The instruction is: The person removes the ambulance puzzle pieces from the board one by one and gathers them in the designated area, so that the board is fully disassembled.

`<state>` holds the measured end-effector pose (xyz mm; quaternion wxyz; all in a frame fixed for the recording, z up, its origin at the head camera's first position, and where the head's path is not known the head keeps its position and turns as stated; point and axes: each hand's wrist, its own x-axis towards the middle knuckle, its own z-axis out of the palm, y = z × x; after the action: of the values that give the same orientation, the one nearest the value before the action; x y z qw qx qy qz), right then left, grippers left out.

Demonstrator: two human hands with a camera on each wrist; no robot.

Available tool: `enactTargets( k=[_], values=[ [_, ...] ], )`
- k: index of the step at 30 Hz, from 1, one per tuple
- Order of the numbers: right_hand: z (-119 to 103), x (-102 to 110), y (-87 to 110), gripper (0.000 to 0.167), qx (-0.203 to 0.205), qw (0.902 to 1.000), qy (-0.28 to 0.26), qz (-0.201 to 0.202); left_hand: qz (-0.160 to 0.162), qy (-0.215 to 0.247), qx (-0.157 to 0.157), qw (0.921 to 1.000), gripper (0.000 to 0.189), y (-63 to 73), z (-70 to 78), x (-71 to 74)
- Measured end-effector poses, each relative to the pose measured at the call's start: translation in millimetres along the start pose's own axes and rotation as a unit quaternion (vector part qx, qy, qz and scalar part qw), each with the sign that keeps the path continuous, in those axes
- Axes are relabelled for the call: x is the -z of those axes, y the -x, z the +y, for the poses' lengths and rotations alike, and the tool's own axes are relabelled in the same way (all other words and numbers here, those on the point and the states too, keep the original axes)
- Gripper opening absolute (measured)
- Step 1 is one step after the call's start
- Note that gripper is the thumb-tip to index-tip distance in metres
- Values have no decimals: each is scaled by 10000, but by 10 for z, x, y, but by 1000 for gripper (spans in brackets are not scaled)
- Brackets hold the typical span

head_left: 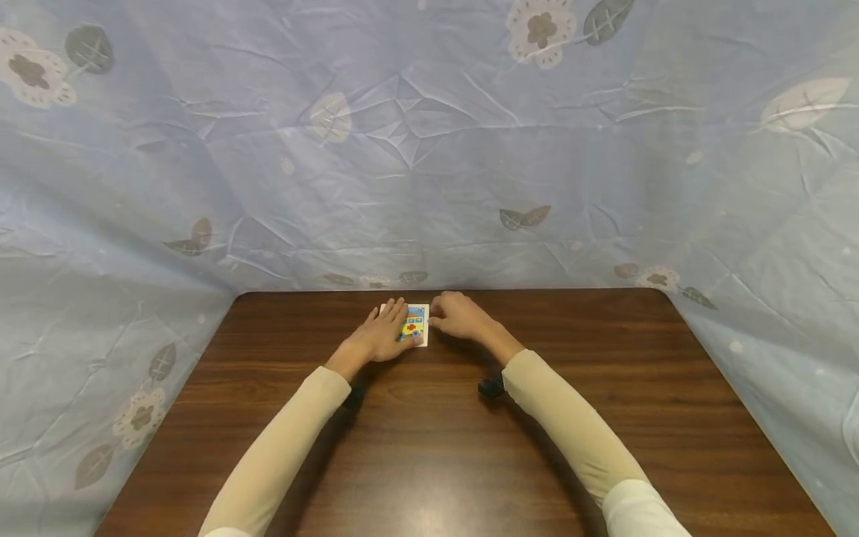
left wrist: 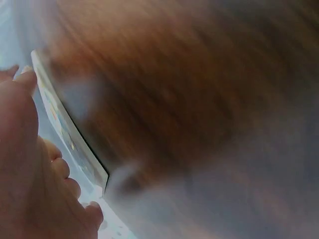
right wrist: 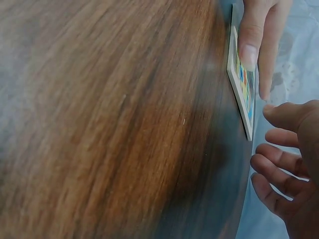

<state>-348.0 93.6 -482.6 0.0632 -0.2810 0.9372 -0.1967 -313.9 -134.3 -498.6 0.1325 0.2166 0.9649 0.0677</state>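
Note:
A thin, flat puzzle board [head_left: 416, 319] with a white border lies near the table's far edge. Its picture is a yellow vehicle with a red cross. My left hand [head_left: 385, 334] rests on the board's left part, fingers straight, covering some of the picture. In the right wrist view, the left thumb presses on the face of the board [right wrist: 241, 92]. Just beyond the board's right edge is my right hand [head_left: 463, 316]. The right wrist view shows its fingers loosely bent, with nothing between them; whether the fingertips touch the edge, I cannot tell.
The brown wooden table [head_left: 429, 432] has rounded far corners. A pale blue curtain [head_left: 416, 186] with flowers and leaves hangs behind it and along both sides. A black wrist device [head_left: 492, 386] sits under the right sleeve.

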Motion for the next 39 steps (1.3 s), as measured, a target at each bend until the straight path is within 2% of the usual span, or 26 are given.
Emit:
enactTargets(
  k=[7, 13, 19, 29, 39],
  values=[
    [-89, -11, -147, 39, 144, 9998, 86, -58, -353, -508, 11, 9981, 93, 43, -59, 111],
    [-97, -48, -238, 45, 73, 9997, 192, -114, -409, -348, 7, 9986, 89, 19, -107, 110],
    [-122, -58, -293, 42, 195, 9995, 245, -26, -544, -137, 106, 9984, 89, -8, -95, 60],
    [-110, -136, -319, 40, 174, 9993, 268, -217, -523, -257, 49, 9983, 88, -25, 19, -15],
    [-145, -155, -367, 40, 40, 9983, 467, -358, -508, -421, 123, 9977, 86, -14, -18, -43]
  ],
)
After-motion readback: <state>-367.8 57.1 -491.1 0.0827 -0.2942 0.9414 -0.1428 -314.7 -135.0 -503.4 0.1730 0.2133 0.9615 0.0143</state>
